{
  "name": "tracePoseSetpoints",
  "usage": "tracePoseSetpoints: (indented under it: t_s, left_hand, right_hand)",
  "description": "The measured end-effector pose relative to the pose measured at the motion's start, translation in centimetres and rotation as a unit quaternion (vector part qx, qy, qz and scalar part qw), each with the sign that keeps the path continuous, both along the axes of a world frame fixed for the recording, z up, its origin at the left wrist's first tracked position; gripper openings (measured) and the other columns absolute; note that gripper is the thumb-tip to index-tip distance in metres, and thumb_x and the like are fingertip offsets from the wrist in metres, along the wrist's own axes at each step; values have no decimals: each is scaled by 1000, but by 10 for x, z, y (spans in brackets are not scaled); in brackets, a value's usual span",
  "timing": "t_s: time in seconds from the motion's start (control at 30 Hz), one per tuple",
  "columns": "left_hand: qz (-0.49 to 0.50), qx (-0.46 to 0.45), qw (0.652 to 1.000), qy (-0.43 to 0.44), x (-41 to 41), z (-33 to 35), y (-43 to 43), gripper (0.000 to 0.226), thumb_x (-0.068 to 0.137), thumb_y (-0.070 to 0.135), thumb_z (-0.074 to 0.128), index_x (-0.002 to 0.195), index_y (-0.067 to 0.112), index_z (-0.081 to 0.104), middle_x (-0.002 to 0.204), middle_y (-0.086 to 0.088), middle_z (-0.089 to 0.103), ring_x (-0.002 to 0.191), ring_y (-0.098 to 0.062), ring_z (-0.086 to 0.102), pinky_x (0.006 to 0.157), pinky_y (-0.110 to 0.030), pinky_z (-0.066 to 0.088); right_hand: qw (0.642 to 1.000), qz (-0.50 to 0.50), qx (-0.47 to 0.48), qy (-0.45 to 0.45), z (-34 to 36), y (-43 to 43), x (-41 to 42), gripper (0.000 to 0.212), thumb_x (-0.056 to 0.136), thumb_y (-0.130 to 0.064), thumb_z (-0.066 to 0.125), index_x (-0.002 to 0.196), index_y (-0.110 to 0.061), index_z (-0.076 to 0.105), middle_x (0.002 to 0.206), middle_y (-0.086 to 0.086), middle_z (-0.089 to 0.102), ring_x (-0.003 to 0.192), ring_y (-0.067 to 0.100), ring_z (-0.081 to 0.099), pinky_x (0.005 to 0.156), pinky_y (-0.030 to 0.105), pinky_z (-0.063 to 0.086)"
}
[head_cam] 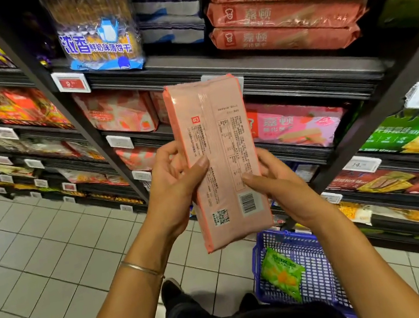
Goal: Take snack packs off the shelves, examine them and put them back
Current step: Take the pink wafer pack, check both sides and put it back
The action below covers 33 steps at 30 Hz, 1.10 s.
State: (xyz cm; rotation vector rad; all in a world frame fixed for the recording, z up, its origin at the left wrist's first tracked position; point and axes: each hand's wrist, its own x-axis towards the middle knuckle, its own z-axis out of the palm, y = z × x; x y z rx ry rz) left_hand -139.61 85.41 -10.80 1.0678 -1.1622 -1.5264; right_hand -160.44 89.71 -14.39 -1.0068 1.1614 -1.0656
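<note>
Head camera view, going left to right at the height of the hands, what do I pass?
tiled floor → left hand → pink snack pack → right hand → white price tag → green cracker pack

You face dark metal shelving units (300, 79) running from far left to near right. Pale grey square-tiled floor (25, 259) lies near left.

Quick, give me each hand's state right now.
Left hand: holding the pink snack pack by its left edge, thumb across the back.
Right hand: holding the same pack by its right edge, thumb on the printed side.
</note>
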Motion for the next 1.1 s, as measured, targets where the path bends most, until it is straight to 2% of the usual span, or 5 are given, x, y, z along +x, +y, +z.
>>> tracePoseSetpoints:
  t_s: [0.37, 0.63, 0.77, 0.93, 1.1]
  left_hand:
    - [149, -45, 988, -9, -25, 3, 5, 49, 97, -1, 68, 136, 6, 40, 127, -13, 72, 116, -23, 73, 97, -52, 60]
    - [155, -28, 987, -11, -27, 0, 5, 47, 96, 5, 71, 133, 8, 42, 125, -9, 74, 113, -21, 74, 96, -51, 61]
    - [167, -49, 985, -20, -18, -1, 2, 31, 100, 20, 69, 126, 10, 56, 108, 1, 79, 98, -19, 77, 75, -34, 64]
    - [158, -12, 987, 0, -4, 6, -11, 70, 86, 57, 71, 139, 17, 52, 136, -4, 68, 123, -21, 68, 93, -39, 60]
    - [95, 136, 968, 187, 1, 10, -11, 71, 85, 41, 76, 144, 6, 56, 129, -17, 71, 116, -32, 70, 97, -51, 58]
  right_hand:
    - [958, 42, -108, 262, 5, -6, 33, 134, 59, -64, 88, 153, -61, -7, 138, -38, 29, 135, -8, 35, 107, 28, 44]
    - [944, 24, -81, 318, -5, -9, 39, 150, 52, -71, 88, 157, -51, -19, 146, -15, 29, 137, 10, 34, 104, 39, 45]
    - [991, 43, -71, 103, -6, -8, 24, 108, 61, -42, 92, 143, -66, 27, 138, -25, 57, 129, 1, 56, 95, 25, 56]
    - [958, 115, 66, -253, 9, 8, 10, 72, 59, -44, 94, 120, -11, 75, 106, 4, 79, 97, 17, 76, 85, 31, 60]
    - [899, 110, 26, -424, 24, 12, 6, 73, 111, -46, 12, 153, 9, 34, 156, 29, 42, 149, 38, 36, 123, 44, 21]
